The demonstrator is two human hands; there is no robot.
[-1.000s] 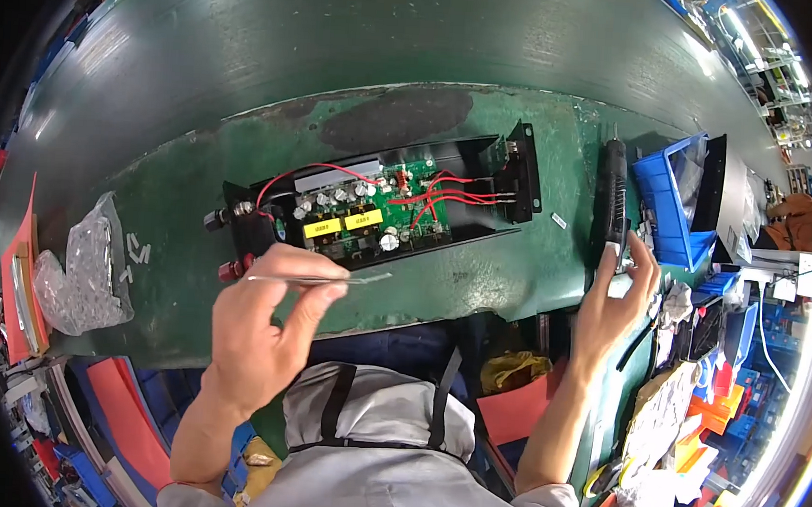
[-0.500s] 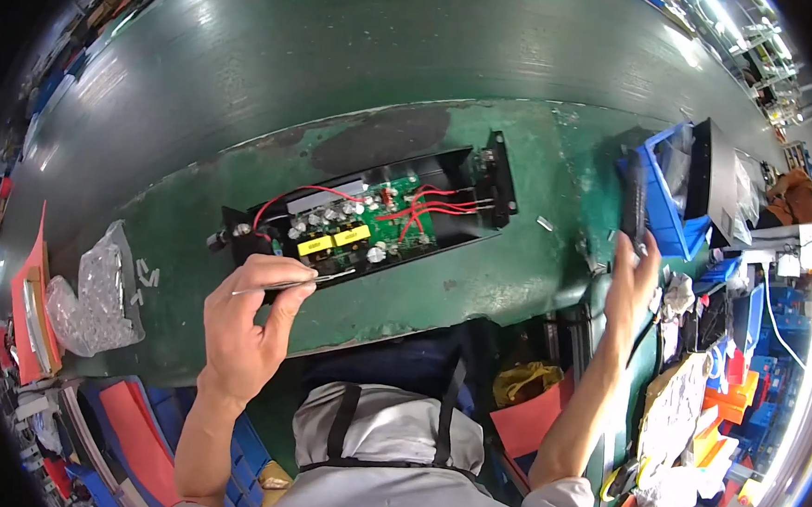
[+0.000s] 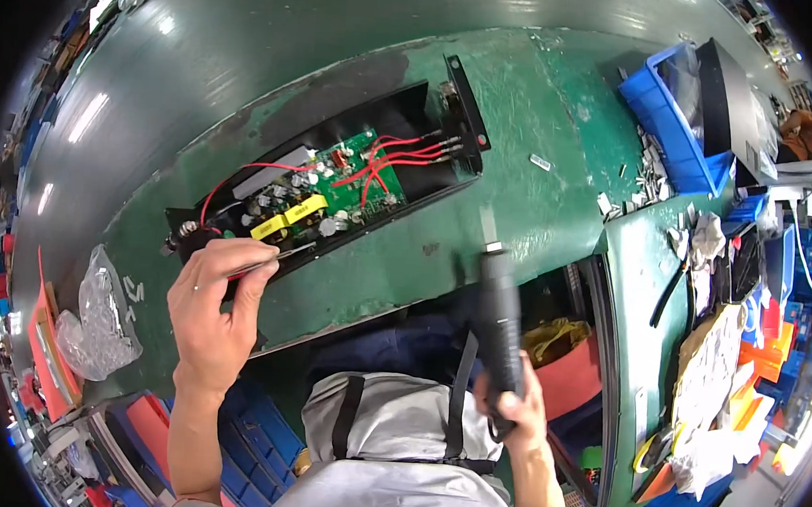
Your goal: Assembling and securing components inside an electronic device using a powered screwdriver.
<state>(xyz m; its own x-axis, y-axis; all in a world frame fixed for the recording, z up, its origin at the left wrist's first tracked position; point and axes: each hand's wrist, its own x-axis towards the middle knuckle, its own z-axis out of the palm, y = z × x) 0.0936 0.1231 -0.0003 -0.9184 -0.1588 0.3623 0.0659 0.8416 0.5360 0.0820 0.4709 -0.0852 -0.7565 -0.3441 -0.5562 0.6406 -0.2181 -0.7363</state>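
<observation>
A long black metal housing (image 3: 414, 194) lies on the green bench with a green circuit board (image 3: 346, 164) inside. The board carries yellow-wrapped transformers (image 3: 289, 217), silver round parts and red wires (image 3: 400, 165). At the housing's near left edge, my left hand (image 3: 212, 311) is closed on thin metal tweezers (image 3: 290, 253), their tips pointing right over the near wall. My right hand (image 3: 525, 409) is wrapped round the lower end of a black electric screwdriver (image 3: 498, 320), somewhat blurred. The tool stands over the bench's front edge, apart from the housing, its bit end pointing away from me.
Right of the housing stands a blue bin (image 3: 669, 130), with small metal pieces (image 3: 650, 180) scattered beside it. A single small piece (image 3: 540, 162) lies nearer the housing. Clear plastic bags (image 3: 100, 318) are at left. Cluttered papers and tools (image 3: 706, 365) cover the right side.
My right hand has brought the black tool from beside the blue bin left and toward me. My left hand keeps the tweezers near the housing's near edge. The whole view has shifted.
</observation>
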